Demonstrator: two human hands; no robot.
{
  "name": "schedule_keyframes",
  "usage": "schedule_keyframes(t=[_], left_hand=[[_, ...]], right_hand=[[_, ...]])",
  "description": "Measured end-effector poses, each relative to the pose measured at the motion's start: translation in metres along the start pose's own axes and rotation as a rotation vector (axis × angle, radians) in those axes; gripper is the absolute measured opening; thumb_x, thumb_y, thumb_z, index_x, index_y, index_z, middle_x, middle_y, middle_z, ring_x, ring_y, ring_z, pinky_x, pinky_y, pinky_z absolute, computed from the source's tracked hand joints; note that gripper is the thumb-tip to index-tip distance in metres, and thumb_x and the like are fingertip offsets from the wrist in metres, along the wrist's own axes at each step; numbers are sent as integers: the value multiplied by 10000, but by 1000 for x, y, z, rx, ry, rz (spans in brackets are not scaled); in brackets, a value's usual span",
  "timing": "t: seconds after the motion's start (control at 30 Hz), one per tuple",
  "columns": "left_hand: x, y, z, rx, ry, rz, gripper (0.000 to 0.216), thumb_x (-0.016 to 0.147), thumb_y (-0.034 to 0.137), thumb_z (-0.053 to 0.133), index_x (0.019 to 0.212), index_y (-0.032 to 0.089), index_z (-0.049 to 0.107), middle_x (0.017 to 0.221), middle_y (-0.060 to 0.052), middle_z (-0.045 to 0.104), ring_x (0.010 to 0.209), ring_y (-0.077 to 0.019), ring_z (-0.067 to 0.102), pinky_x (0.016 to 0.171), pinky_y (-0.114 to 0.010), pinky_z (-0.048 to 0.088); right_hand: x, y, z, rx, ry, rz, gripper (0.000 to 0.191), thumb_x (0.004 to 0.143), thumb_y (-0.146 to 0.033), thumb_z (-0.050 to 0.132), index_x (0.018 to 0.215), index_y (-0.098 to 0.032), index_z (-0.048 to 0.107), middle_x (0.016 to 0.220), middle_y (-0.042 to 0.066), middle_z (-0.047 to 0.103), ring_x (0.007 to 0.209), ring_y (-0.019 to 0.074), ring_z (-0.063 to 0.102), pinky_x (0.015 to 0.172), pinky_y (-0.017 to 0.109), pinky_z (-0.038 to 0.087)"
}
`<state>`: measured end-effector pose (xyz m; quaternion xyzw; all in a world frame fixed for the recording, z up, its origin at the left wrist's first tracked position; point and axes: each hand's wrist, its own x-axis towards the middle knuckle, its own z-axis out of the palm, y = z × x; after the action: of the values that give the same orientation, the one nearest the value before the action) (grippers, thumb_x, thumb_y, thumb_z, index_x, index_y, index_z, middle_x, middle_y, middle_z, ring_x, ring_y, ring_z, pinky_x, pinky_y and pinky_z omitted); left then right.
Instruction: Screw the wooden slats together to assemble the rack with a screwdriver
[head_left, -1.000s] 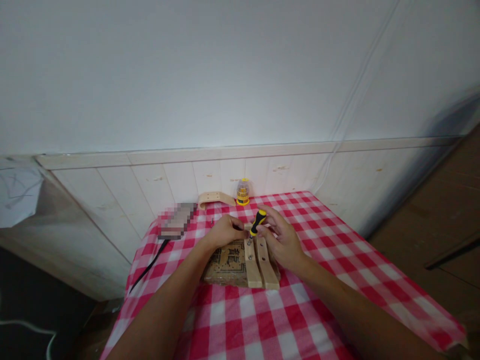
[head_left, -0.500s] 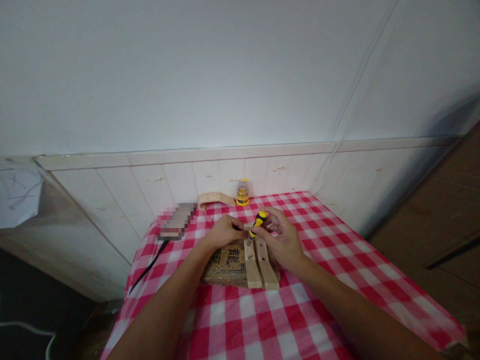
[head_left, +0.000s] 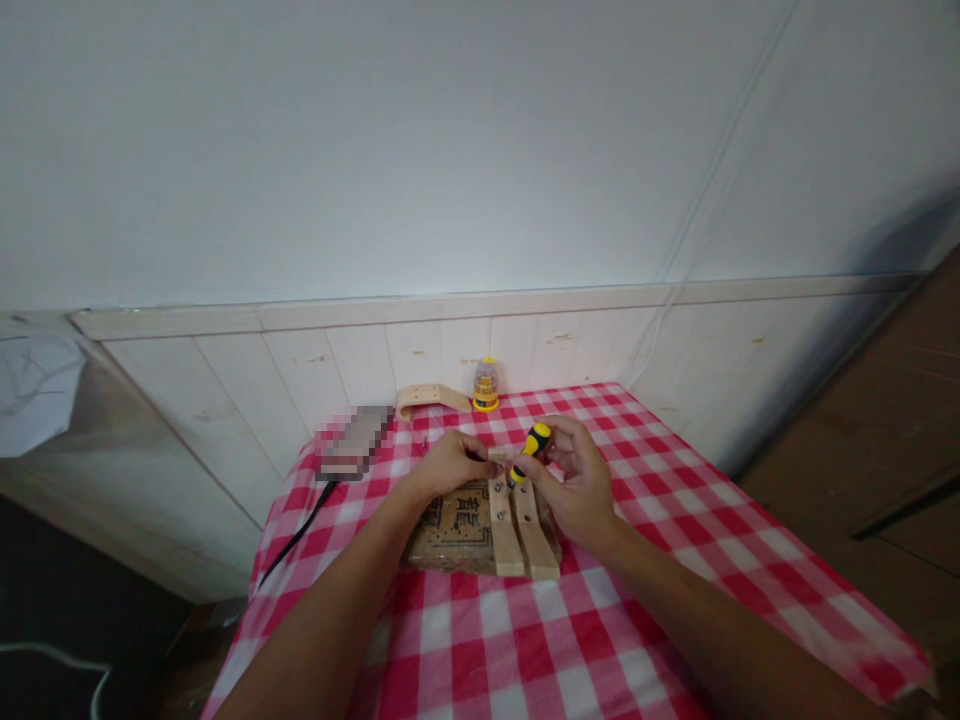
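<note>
Pinching rounded yellow-black screwdriver (head_left: 534, 443), right hand (head_left: 579, 482), left hand (head_left: 454, 465) clasping angled wooden strip (head_left: 506, 540)

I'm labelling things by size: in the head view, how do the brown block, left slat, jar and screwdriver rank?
From largest to smallest:
1. Brown block
2. Left slat
3. Jar and screwdriver, unranked: they look alike, and the jar stands farther from the camera.

Checked red-white tablecloth (head_left: 697, 510) — printed brown block (head_left: 454, 545), curved wooden piece (head_left: 429, 396), yellow-based container (head_left: 486, 386), blurred flat object (head_left: 354, 445) on it.
</note>
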<state>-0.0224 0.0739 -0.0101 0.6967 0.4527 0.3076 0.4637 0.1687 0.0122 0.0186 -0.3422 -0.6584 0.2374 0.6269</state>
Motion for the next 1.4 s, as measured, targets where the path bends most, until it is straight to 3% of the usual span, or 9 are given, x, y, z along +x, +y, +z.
schedule_keyframes(t=[0.2,0.6,0.83,1.4], left_hand=[[2,-3,0,0,33,-17,310,673,411,743,695,103,721,524,53,475,498,-78,380,516,-234,273],[0,2,0,-14,6,-24,321,664,426,762,691,109,728,551,34,535,516,-90,419,532,-240,309],[0,0,0,-16,30,-36,291,648,400,767,615,123,685,516,46,494,501,-84,389,531,-238,303],[-1,4,2,-13,56,-56,314,623,415,782,655,110,717,519,43,495,503,-88,402,514,-239,290]], right_hand=[[-5,-2,-1,37,-52,-28,329,865,-244,699,1150,-265,536,859,-1,662,744,159,658,673,281,564],[-10,0,-2,40,-124,-8,355,879,-301,693,1200,-261,545,963,54,684,836,207,709,727,335,597],[-11,-4,-7,39,-243,-68,407,953,-294,587,1348,-234,510,1052,103,720,908,223,721,773,359,598],[-9,-2,-4,-20,-174,-81,337,861,-259,691,1178,-252,578,971,69,713,817,212,706,707,335,588]])
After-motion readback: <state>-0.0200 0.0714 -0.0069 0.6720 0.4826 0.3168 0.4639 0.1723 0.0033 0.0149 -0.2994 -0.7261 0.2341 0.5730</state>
